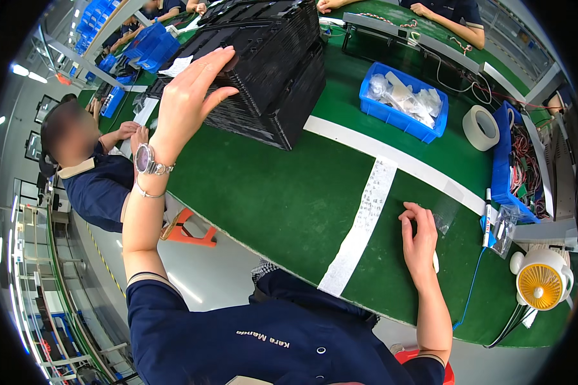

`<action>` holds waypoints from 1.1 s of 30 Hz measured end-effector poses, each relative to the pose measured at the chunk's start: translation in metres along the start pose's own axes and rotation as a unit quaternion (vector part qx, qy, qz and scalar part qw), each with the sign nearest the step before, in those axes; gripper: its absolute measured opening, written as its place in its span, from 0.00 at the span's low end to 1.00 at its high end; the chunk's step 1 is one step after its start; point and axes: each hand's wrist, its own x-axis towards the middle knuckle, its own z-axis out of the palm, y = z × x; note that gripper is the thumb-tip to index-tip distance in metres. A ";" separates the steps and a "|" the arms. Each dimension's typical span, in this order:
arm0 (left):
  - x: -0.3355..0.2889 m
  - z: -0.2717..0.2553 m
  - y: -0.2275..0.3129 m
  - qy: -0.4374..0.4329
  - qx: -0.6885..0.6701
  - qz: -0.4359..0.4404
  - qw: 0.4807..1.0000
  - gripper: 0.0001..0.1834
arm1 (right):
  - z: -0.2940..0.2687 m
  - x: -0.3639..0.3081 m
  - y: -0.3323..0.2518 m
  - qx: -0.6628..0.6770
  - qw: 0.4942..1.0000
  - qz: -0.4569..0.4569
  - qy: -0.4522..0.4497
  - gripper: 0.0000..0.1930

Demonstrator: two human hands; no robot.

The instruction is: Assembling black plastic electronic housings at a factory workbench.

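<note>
My left hand [196, 90] is raised at the near left side of a tall stack of black plastic trays [263, 83]. Its fingers are stretched out, the thumb stands apart, and nothing is in it. Whether the fingertips touch the trays I cannot tell. A watch [146, 160] and a thin bracelet are on that wrist. On the green tabletop [257, 192], my right hand [420, 240] rests with loosely bent fingers and the thumb apart, holding nothing visible. A small clear plastic bag [442, 222] lies beside its fingers. To its left runs a white strip with handwriting [359, 224].
A blue bin [401, 112] holds clear plastic bags. Right of it are a tape roll [480, 128], a blue bin of wires [517, 167], a marker [487, 218] and a small yellow-and-white fan [541, 285]. A co-worker [90, 167] sits at the left; others work across the table.
</note>
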 end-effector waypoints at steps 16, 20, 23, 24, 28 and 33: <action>-0.003 0.002 0.003 -0.005 0.020 0.002 1.000 0.37 | -0.001 0.000 -0.003 -0.006 1.000 0.002 -0.004 0.12; -0.004 0.003 0.005 -0.006 0.031 -0.005 0.999 0.38 | -0.001 0.000 -0.002 -0.006 1.000 -0.001 -0.004 0.12; -0.007 0.005 0.007 -0.002 0.041 -0.017 0.999 0.39 | -0.001 0.000 -0.002 -0.003 1.000 0.002 -0.005 0.12; -0.007 0.006 0.007 0.000 0.034 -0.014 0.999 0.40 | -0.001 0.000 -0.002 -0.003 1.000 0.002 -0.004 0.12; -0.008 0.007 0.005 -0.003 0.008 -0.011 1.000 0.41 | 0.000 0.000 -0.002 -0.005 1.000 0.002 -0.006 0.12; -0.007 0.008 0.004 -0.001 0.015 0.000 1.000 0.43 | -0.001 0.000 -0.002 -0.008 1.000 0.002 -0.007 0.13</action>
